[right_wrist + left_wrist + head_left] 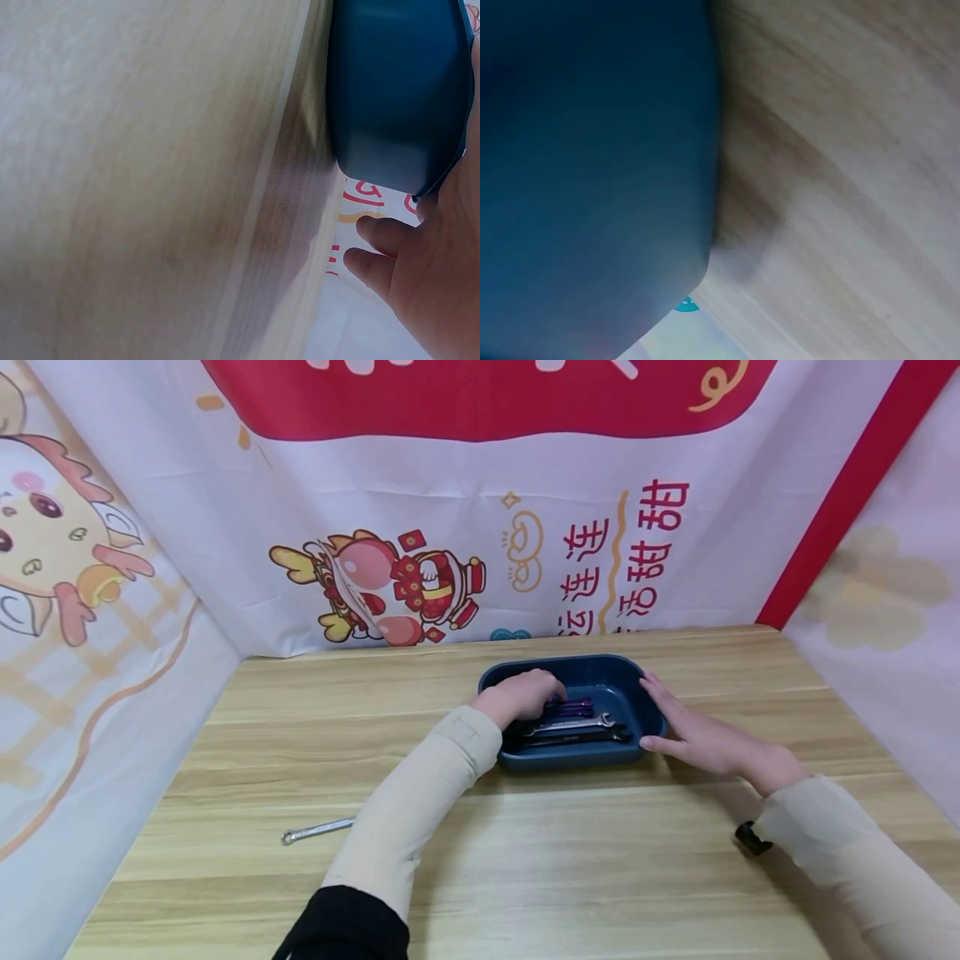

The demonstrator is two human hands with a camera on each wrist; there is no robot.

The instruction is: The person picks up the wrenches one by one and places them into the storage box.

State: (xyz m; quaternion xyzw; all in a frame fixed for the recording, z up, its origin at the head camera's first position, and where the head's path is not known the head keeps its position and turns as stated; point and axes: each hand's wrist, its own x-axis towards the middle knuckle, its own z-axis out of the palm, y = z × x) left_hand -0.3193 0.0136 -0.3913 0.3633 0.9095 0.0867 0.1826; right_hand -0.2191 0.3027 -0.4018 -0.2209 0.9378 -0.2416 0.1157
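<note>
A dark blue plastic tray (577,761) stands toward the back of the table with several wrenches in it. Purple wrenches (579,704) lie farthest back, then a silver open-end wrench (585,723) and a black wrench (573,739) along the front. My left hand (525,693) reaches over the left end into the tray, fingers bent down by the purple wrenches; its fingertips are hidden, and I cannot tell whether they hold one. Against the tray's right end rests my right hand (705,739), fingers extended along the rim and thumb at the front corner. The tray's outer wall (401,90) fills part of the right wrist view.
A single silver wrench (318,830) lies on the wooden table (570,877) left of my left forearm, which covers one end of it. Behind the table hangs a printed cloth (450,477), with more cloth at both sides.
</note>
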